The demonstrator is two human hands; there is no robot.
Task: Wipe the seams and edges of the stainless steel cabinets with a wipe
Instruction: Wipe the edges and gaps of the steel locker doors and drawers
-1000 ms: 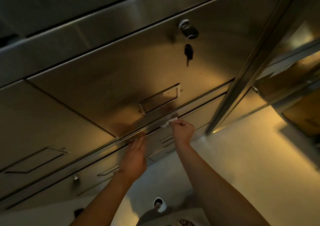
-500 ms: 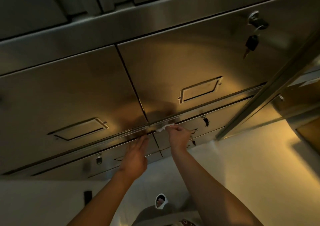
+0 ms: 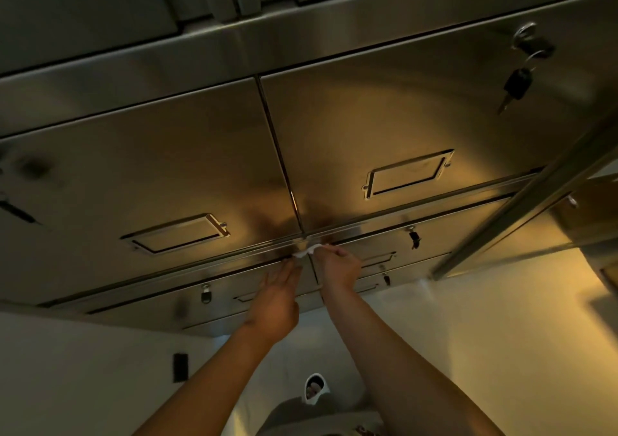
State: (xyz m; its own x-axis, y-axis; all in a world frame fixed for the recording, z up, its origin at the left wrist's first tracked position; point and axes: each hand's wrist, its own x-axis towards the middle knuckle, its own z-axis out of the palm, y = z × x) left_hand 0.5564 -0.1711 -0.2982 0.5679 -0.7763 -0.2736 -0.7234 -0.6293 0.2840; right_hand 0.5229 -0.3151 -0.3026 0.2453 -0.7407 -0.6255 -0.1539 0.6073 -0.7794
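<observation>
Since a second ago, both hands are working leftward along the horizontal seam. Now the right hand is pinching the white wipe against it, just below the vertical seam between two stainless steel cabinet doors. Beside it, the left hand is resting flat, fingers straight, on the lower drawer front. Far right, a key is hanging from a lock.

I see the white wipe, crumpled, pressed on the horizontal seam of the stainless steel cabinets, where the vertical seam meets it, at 6 o'clock of the doors.
</observation>
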